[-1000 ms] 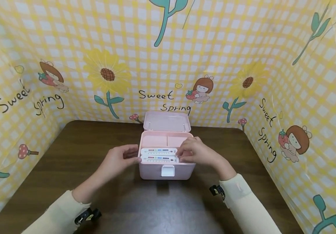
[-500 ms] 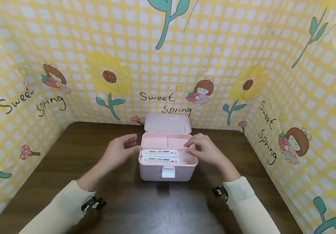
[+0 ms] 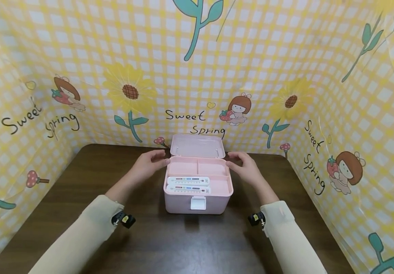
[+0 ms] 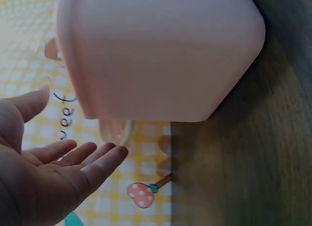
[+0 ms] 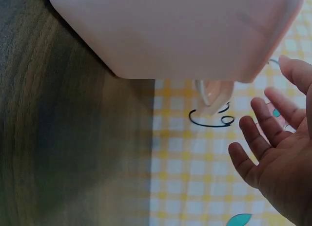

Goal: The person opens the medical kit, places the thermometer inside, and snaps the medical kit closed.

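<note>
A pink storage box [image 3: 184, 206] stands on the table with its lid [image 3: 198, 146] tipped back behind it. Two white, slim printed pieces [image 3: 188, 181] that look like thermometers or their cases lie side by side in the front compartment, towards its left. My left hand [image 3: 146, 165] is at the box's back left corner, fingers loosely extended. Across from it, my right hand [image 3: 246, 167] is at the back right corner with its fingers spread. In both wrist views the fingers hold nothing and lie near the box's back edge.
A white latch [image 3: 198, 203] hangs on the box's front. Dividers split the back of the box into two compartments. The dark wooden table [image 3: 128, 243] ends at a yellow checked cloth wall [image 3: 183, 76] behind and at both sides.
My right hand has left the white pieces and come out of the box to its back right corner. My left hand has moved back along the left side to the rear corner.
</note>
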Demonstrator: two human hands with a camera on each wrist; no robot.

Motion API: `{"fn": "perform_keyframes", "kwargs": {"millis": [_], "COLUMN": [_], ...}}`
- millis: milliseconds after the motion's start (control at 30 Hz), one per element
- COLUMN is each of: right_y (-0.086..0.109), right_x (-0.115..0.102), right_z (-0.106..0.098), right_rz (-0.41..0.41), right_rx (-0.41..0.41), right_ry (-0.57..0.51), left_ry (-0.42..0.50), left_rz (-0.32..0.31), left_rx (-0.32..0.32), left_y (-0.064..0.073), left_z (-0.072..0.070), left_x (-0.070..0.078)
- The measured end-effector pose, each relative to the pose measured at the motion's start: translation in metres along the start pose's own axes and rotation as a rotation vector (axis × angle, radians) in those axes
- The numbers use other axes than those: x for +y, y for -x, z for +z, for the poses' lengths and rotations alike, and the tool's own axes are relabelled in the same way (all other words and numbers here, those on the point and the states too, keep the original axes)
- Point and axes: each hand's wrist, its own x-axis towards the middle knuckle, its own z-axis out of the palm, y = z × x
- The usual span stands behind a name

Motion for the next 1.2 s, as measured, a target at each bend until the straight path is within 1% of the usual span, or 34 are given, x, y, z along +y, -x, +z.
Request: {"fn": "perform_keyframes", "kwargs": {"millis": [100, 233, 333, 400, 533, 600, 733, 867, 967, 1067, 1200], "right_y": [-0.006, -0.013, -0.016, -0.017, -0.018, -0.018, -0.019, -0.014, -0.011, -0.010, -0.010], "right_x": [0.006, 0.012, 0.014, 0.015, 0.019, 0.022, 0.023, 0.011, 0.002, -0.001, 0.000], "right_z": [0.002, 0.006, 0.009, 0.011, 0.014, 0.015, 0.016, 0.014, 0.012, 0.012, 0.014], "right_rz": [0.040, 0.086, 0.115, 0.139, 0.192, 0.205, 0.210, 0.196, 0.201, 0.218, 0.191], "right_rx": [-0.023, -0.062, -0.074, -0.080, -0.112, -0.128, -0.158, -0.178, -0.172, -0.157, -0.141], "right_ry": [-0.015, -0.046, -0.079, -0.102, -0.186, -0.223, -0.317, -0.401, -0.419, -0.426, -0.418], "left_ry": [0.039, 0.071, 0.104, 0.131, 0.190, 0.205, 0.223, 0.219, 0.221, 0.222, 0.212], "left_rz": [-0.016, -0.039, -0.057, -0.052, -0.036, -0.025, -0.018, -0.028, -0.036, -0.033, -0.016], "left_rx": [-0.009, -0.024, -0.036, -0.051, -0.082, -0.092, -0.084, -0.071, -0.061, -0.060, -0.061], "left_y": [-0.013, -0.026, -0.033, -0.036, -0.038, -0.039, -0.039, -0.040, -0.039, -0.039, -0.038], "left_z": [0.005, 0.010, 0.013, 0.015, 0.018, 0.019, 0.020, 0.021, 0.021, 0.021, 0.020], "left_x": [-0.005, -0.011, -0.015, -0.018, -0.022, -0.024, -0.025, -0.024, -0.021, -0.020, -0.019]}}
